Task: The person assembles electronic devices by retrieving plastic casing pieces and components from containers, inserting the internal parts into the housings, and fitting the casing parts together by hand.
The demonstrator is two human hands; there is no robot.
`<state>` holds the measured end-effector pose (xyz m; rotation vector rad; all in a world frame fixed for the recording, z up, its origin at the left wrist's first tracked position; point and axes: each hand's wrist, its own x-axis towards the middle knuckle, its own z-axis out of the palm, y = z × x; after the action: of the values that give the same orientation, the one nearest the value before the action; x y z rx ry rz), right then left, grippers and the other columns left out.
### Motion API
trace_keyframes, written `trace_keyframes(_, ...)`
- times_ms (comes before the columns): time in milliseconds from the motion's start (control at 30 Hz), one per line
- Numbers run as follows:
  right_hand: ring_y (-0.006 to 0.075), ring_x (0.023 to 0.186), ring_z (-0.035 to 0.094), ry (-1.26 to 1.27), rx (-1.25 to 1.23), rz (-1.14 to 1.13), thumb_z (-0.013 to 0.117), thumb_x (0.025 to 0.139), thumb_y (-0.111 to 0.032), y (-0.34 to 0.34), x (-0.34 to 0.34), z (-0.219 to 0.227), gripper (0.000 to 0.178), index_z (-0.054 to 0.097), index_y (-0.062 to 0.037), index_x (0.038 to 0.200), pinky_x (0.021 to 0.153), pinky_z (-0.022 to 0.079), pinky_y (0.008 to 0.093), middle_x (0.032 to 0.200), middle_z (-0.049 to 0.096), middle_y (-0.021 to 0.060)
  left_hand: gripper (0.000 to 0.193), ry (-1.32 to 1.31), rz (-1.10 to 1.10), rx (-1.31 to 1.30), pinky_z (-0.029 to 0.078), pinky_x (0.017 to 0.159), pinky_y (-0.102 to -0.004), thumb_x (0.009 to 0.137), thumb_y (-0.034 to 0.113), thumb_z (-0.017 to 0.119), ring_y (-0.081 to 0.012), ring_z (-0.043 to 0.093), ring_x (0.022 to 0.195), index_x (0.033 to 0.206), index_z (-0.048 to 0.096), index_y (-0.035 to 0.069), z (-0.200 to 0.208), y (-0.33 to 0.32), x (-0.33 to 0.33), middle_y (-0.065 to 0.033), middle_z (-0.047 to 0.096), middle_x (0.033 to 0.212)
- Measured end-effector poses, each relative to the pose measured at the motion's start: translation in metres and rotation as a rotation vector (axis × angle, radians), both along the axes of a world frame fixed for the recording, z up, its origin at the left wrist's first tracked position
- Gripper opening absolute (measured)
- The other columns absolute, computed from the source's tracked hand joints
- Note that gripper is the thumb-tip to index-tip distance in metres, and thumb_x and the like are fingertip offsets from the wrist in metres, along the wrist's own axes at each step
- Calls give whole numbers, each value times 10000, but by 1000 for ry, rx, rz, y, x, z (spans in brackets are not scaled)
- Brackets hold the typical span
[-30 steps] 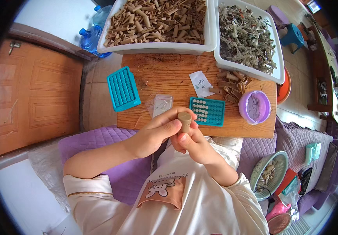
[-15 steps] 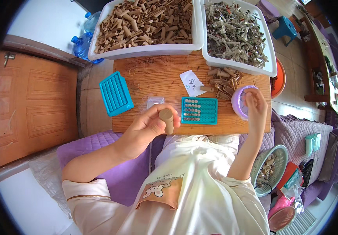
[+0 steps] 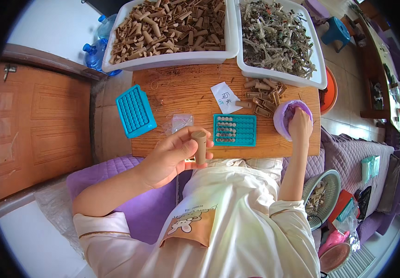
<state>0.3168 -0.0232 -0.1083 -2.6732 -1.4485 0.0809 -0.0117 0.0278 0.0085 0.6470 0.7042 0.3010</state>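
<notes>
My left hand is closed around a brown tube, upright, its flat top facing up, near the table's front edge. My right hand reaches down into a small purple bowl; its fingertips, and anything they touch, are hidden inside. Between the hands lies a teal tray with rows of round pockets. Small silvery discs fill the pockets on its left side. Behind the bowl is a loose pile of brown tube pieces, some showing open hollow sides.
A large white bin heaped with brown pieces stands at the back, beside another white bin of tangled clear scraps. A second teal tray, a paper note and a clear plastic bag lie on the wooden table.
My right hand has gone from above the purple bowl's rim down into it. My left hand keeps the tube in nearly the same spot.
</notes>
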Motion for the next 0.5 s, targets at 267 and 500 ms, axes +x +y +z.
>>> trace_keyframes(267,356,731,563,33,-45,19,472,715,-92,-1,11,-20,138,589,-41,767,661,432,429,745,580,209,290,79,-98,-69,494,685,-275,834,150,462,-181,519,961,1114,413,90,4,-1,-3,-53,486,1042)
trace_keyframes(500,324,706,571,175,115,130,506,696,-76,-7,4,11,110,571,-26,770,626,444,392,735,591,172,274,78,-78,-103,484,660,-279,813,169,464,-185,534,943,1076,440,94,2,-1,-3,-54,502,1023)
